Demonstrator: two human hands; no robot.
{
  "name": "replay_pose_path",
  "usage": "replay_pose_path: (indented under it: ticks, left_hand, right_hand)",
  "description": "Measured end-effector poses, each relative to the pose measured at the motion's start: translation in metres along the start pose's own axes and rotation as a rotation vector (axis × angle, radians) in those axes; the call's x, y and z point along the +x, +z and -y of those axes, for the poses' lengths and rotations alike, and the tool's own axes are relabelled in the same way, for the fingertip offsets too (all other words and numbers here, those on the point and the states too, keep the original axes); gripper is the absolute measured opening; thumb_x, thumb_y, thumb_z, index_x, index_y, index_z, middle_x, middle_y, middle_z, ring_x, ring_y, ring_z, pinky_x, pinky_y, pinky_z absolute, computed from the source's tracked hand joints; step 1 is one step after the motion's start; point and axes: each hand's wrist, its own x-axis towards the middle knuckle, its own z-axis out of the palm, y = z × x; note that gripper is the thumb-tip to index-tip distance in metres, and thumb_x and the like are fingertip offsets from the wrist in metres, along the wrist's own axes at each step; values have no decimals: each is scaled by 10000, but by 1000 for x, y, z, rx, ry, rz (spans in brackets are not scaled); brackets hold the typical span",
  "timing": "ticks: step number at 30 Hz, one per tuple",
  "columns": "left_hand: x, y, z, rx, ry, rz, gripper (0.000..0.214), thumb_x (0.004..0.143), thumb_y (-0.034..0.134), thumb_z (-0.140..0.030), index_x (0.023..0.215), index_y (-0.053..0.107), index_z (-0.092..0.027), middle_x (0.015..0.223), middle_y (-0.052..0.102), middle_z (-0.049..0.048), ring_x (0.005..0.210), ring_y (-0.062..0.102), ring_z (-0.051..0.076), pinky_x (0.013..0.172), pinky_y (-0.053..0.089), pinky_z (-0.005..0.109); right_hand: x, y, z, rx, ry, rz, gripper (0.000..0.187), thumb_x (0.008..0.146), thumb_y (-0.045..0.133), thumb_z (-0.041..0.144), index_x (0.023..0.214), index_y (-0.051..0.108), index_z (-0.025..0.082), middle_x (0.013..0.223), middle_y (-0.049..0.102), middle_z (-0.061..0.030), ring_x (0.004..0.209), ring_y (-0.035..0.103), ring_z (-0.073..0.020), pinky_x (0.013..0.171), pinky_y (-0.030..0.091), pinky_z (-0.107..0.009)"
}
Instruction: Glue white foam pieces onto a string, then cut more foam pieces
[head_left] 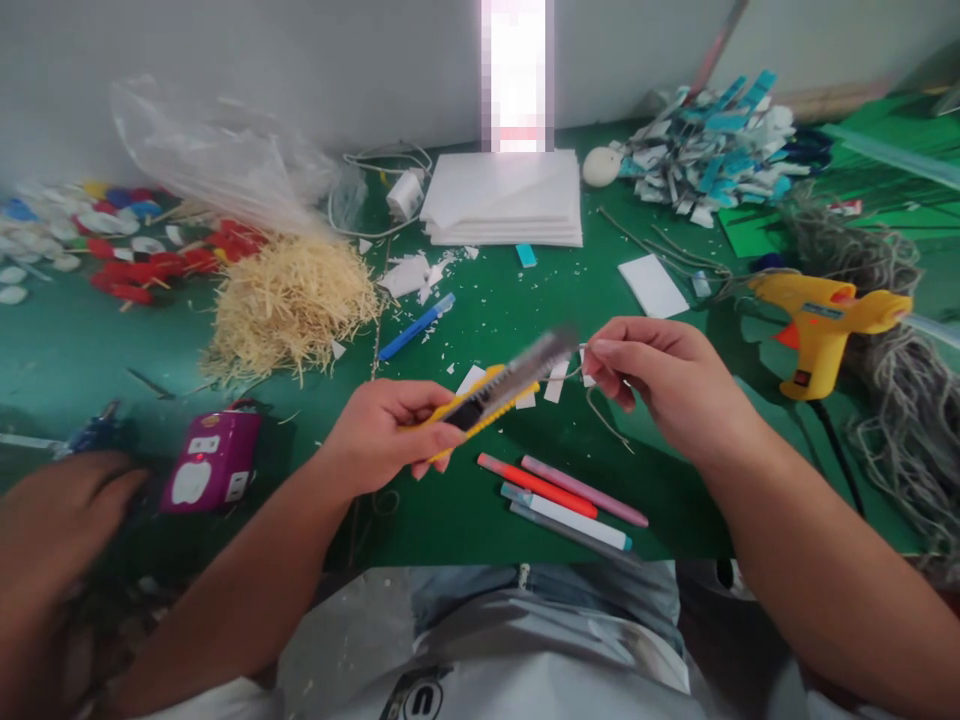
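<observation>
My left hand (394, 432) is closed round a yellow utility knife (491, 398), its blade extended up and to the right, blurred at the tip. Between the thumb and fingers of my right hand (651, 372) is pinched a thin grey cord (574, 374), which runs toward the knife. Whether the blade touches the cord I cannot tell. Small white strips (556, 382) lie on the green table beneath the blade. Several markers, one of them red (536, 484), rest side by side near the table's front edge.
A yellow glue gun (821, 325) and tangled grey yarn (900, 430) sit at the right. White sheets (502, 195) are stacked at the back. Pale shredded straw (292, 305), a blue pen (417, 327) and a purple power box (211, 460) lie leftward. Another person's hand (82, 500) is at far left.
</observation>
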Motion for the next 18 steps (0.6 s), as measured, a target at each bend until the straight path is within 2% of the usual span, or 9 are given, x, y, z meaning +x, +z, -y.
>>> replay_pose_path:
  ticks: [3, 6, 9, 11, 15, 18]
  left_hand:
    - [-2, -1, -3, 126, -99, 110, 315, 689, 813, -480, 681, 711, -183, 469, 595, -16, 359, 441, 72, 366, 321, 172]
    - [0, 0, -2, 172, -118, 110, 305, 703, 785, -484, 703, 725, -185, 468, 587, -23, 375, 448, 73, 377, 335, 164]
    - [1, 0, -1, 128, -86, 91, 298, 708, 792, -472, 741, 730, -183, 514, 622, -15, 413, 499, 89, 408, 399, 176]
    - [1, 0, 0, 81, -59, 117, 311, 718, 792, -448, 870, 779, -177, 563, 643, -15, 456, 534, 99, 438, 448, 186]
    - [0, -2, 3, 49, -38, 170, 520, 747, 781, -373, 1227, 793, -175, 621, 645, -27, 509, 541, 92, 463, 464, 169]
    - [1, -2, 5, 44, -10, 174, 567, 778, 781, -365, 1314, 768, -179, 612, 647, -30, 498, 532, 89, 462, 463, 166]
  right_hand:
    - [0, 0, -1, 16, -48, -60, 151, 698, 734, 311, 593, 682, 216, 503, 549, 26, 474, 471, -88, 430, 321, -234]
    - [-1, 0, -1, 21, -82, -84, 155, 700, 735, 303, 585, 669, 222, 508, 547, 27, 470, 465, -87, 428, 320, -237]
    - [-1, 1, -2, -8, -88, -78, 153, 704, 741, 305, 593, 677, 222, 508, 552, 24, 471, 472, -92, 431, 327, -238]
    - [-2, 1, -3, -28, -83, -72, 160, 707, 746, 320, 599, 677, 223, 510, 557, 19, 477, 476, -97, 434, 333, -239]
    - [-4, 2, -4, -38, -91, -62, 191, 721, 763, 354, 611, 671, 228, 527, 576, 13, 486, 482, -102, 441, 358, -243]
    - [-5, 2, -3, -54, -97, -60, 211, 734, 773, 372, 617, 667, 232, 537, 585, 13, 482, 477, -99, 451, 377, -251]
